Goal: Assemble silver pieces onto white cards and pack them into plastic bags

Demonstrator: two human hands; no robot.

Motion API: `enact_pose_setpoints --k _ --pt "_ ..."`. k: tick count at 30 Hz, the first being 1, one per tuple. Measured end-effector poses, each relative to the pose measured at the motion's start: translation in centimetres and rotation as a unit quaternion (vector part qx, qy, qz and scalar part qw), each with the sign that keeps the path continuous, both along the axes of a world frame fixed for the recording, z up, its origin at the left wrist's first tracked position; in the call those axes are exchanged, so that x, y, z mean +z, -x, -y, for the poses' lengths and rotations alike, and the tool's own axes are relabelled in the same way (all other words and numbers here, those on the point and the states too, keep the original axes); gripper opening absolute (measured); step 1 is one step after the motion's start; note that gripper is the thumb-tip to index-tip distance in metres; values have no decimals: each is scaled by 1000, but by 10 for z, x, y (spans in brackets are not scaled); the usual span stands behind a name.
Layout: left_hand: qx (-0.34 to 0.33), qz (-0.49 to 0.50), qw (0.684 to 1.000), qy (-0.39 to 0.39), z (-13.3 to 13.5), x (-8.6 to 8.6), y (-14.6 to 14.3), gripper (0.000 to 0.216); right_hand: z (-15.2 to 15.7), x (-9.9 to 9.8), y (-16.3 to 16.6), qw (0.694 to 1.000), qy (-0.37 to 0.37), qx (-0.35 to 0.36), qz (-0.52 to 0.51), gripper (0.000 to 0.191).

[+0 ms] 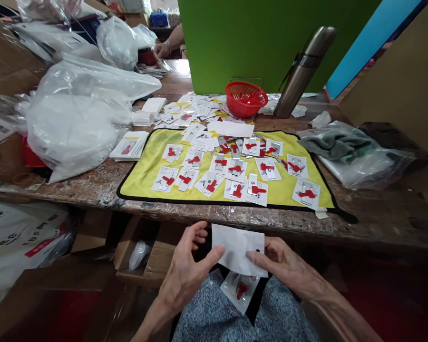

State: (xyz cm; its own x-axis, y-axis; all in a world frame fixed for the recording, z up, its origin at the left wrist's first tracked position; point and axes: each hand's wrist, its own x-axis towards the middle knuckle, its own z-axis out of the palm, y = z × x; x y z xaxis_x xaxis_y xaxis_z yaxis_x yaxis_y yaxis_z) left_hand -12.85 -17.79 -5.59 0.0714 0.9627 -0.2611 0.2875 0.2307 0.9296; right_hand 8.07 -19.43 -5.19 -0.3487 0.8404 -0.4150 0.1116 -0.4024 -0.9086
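A small white pouch (235,249) with a dark round hole near its right edge is up over my lap. My right hand (283,263) pinches the pouch's right side, thumb in front and fingers behind. At its left edge, the thumb of my left hand (190,259) touches the pouch, while the other fingers stand apart from it. Below the pouch, a clear packet (240,289) with a red piece inside lies on my lap. Ahead, several white cards (207,183) with red and metal pieces on them are spread over a yellow cloth (142,178).
A red basket (246,99) and a leaning steel flask (303,73) stand at the back by a green panel (271,38). Large plastic bags (78,114) crowd the left. Card stacks (130,145) sit beside the cloth. Another person's hand (162,50) shows at the far left.
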Motion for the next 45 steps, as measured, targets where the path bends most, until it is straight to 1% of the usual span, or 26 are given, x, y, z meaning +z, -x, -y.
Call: enact_pose_setpoints --k 1,3,4,6,9,12,14,16,18,20,21,22,23,24,25,27,31,32,34,35,36,38,40,41,43,45 --pt "-20 74 994 75 -1 -1 2 49 1 3 1 1000 17 -5 -15 40" --pt "-55 216 954 199 -2 -3 1 48 2 8 2 999 38 -9 -31 41" --pt "-60 271 931 236 -2 -3 0 48 3 10 2 998 45 -6 -35 42" --pt "-64 343 896 273 -2 -5 -4 49 5 12 1 998 57 6 -40 43" --pt "-67 372 874 305 -2 -8 -8 48 7 11 -2 997 67 4 -45 43" --pt "-68 354 874 327 -1 -11 -10 45 8 7 -2 996 75 1 -51 43" --pt "-76 337 882 320 1 -12 -11 43 8 2 0 997 64 -1 -36 42" --pt "-85 300 905 291 2 -12 -10 43 8 -2 2 999 34 -5 4 40" --pt "-103 227 940 234 3 -11 -10 47 8 -5 3 999 17 -24 31 39" --pt "-100 96 985 102 4 -9 -9 48 8 -7 4 999 36 -36 17 41" --pt "-96 20 995 8 5 -7 -9 52 7 -7 4 998 48 -34 5 42" --pt "-102 -52 989 -91 7 -5 -10 61 7 -7 5 998 56 -29 -1 43" --pt "-121 -108 970 -182 9 -4 -12 70 6 -7 5 998 55 -18 4 42" --pt "-152 -144 945 -252 10 -2 -13 75 6 -8 7 999 46 -4 16 42" --pt "-189 -164 922 -297 12 -2 -16 75 5 -9 8 999 33 8 29 42" --pt "-236 -183 893 -336 15 -2 -20 60 4 -12 12 999 8 28 33 42" --pt "-232 -202 881 -359 14 -5 -21 29 2 -9 13 999 4 48 -4 38" --pt "-228 -202 881 -363 13 -6 -20 26 2 -6 11 999 0 40 17 37" --pt "-210 -201 883 -369 11 -7 -18 26 -1 4 4 991 -47 -17 127 35" --pt "-198 -201 884 -372 10 -8 -17 28 -4 9 0 972 -93 -60 207 33" --pt "-188 -200 885 -376 9 -10 -17 29 -8 14 -4 939 -147 -108 292 29" --pt "-177 -197 884 -385 8 -12 -17 31 -19 21 -10 845 -241 -181 443 22" --pt "-175 -195 882 -393 7 -15 -17 31 -34 24 -9 758 -274 -216 552 16" --pt "-175 -195 880 -396 7 -15 -17 32 -41 24 -7 726 -271 -224 591 15" --pt "-176 -202 875 -403 7 -16 -16 33 -56 22 1 686 -247 -223 647 19" --pt "-177 -210 871 -408 7 -17 -14 34 -67 18 9 665 -232 -214 677 27"
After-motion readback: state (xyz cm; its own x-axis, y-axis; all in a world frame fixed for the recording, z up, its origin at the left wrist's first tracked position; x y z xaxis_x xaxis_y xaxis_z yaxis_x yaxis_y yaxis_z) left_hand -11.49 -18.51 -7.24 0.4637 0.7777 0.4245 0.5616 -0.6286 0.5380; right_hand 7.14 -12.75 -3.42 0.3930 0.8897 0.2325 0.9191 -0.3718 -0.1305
